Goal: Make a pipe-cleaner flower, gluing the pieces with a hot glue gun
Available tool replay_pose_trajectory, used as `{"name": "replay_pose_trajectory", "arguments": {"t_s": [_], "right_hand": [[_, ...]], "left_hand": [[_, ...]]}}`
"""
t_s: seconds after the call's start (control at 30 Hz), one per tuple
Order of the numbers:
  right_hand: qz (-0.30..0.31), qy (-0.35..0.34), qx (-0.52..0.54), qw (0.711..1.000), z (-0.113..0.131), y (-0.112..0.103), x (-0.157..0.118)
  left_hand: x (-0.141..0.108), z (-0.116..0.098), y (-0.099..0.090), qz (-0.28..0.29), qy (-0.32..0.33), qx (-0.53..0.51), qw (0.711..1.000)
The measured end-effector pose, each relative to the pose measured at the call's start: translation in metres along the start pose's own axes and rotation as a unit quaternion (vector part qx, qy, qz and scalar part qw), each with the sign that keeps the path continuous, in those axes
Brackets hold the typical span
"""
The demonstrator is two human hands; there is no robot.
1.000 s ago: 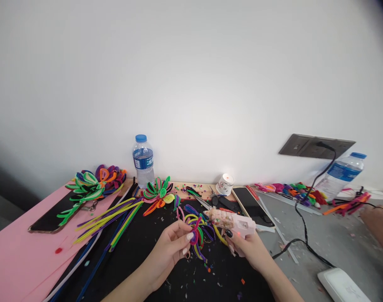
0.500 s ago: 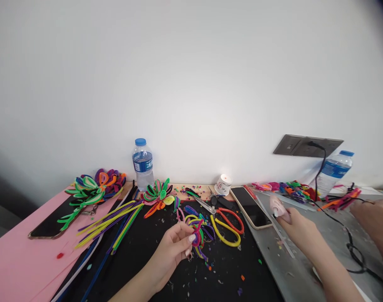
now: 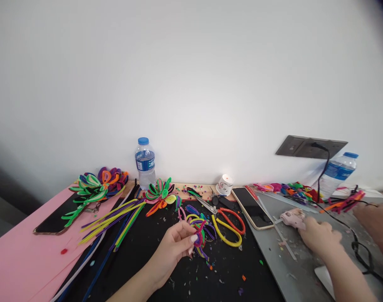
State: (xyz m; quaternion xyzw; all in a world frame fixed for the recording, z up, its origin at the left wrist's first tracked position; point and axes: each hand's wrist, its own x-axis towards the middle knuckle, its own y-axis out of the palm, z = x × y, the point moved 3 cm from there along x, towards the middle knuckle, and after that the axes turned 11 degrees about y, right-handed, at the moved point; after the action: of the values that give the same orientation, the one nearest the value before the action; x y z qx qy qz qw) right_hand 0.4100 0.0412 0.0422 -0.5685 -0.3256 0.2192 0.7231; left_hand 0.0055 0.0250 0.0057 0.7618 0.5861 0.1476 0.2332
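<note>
My left hand [image 3: 178, 245] is closed in a pinch on a small magenta, green and purple pipe cleaner piece [image 3: 200, 235] over the black mat [image 3: 166, 268]. Behind that piece lie more looped pipe cleaners [image 3: 194, 212], partly covered. On the grey surface at right, my right hand [image 3: 320, 237] is closed at the handle end of a pale pink glue gun [image 3: 292, 218], which rests on its side with its nozzle to the left. The hand hides its handle. Scissors [image 3: 230, 226] with red and yellow handles lie between my hands.
A phone [image 3: 252, 207], paper cup [image 3: 224, 184] and water bottle [image 3: 145, 163] stand or lie near the wall. Pipe cleaner flowers [image 3: 161, 193] and loose stems [image 3: 115, 218] are at left. A black cord [image 3: 345, 226] crosses the right side, near another person's hand [image 3: 372, 220].
My right hand has moved to the right and lowered the glue gun onto the grey surface, turning its nozzle leftward. My left hand keeps its pinch in nearly the same place.
</note>
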Motion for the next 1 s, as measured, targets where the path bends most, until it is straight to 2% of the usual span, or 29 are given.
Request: {"name": "replay_pose_trajectory", "arguments": {"t_s": [0.03, 0.07, 0.13, 0.17, 0.23, 0.33, 0.4, 0.47, 0.6, 1.0], "right_hand": [[-0.007, 0.000, 0.002, 1.000, 0.005, -0.007, -0.004], [-0.005, -0.030, 0.020, 0.999, 0.014, -0.014, -0.009], [0.007, -0.092, 0.126, 0.988, 0.040, -0.029, -0.026], [0.037, -0.125, 0.198, 0.972, 0.056, -0.035, -0.037], [0.112, -0.208, 0.318, 0.918, 0.092, -0.043, -0.063], [0.234, -0.307, 0.391, 0.836, 0.139, -0.047, -0.105], [0.285, -0.346, 0.411, 0.794, 0.158, -0.046, -0.126], [0.328, -0.368, 0.414, 0.765, 0.168, -0.042, -0.140], [0.352, -0.368, 0.411, 0.756, 0.169, -0.032, -0.150], [0.302, -0.424, 0.378, 0.765, 0.162, -0.021, -0.156]], "left_hand": [[0.000, 0.000, -0.001, 0.007, 0.001, 0.008, 1.000], [0.001, 0.001, -0.001, 0.012, 0.002, 0.017, 1.000], [0.001, 0.002, -0.002, 0.019, 0.006, 0.035, 0.999], [0.001, 0.003, -0.003, 0.023, 0.009, 0.045, 0.999], [0.001, 0.004, -0.003, 0.033, 0.018, 0.064, 0.997], [0.001, 0.004, -0.002, 0.053, 0.027, 0.091, 0.994], [0.002, 0.004, -0.002, 0.059, 0.024, 0.102, 0.993], [0.002, 0.004, -0.002, 0.057, 0.022, 0.109, 0.992], [0.003, 0.007, -0.004, 0.058, 0.031, 0.112, 0.992], [0.005, 0.008, -0.007, 0.063, 0.044, 0.192, 0.978]]}}
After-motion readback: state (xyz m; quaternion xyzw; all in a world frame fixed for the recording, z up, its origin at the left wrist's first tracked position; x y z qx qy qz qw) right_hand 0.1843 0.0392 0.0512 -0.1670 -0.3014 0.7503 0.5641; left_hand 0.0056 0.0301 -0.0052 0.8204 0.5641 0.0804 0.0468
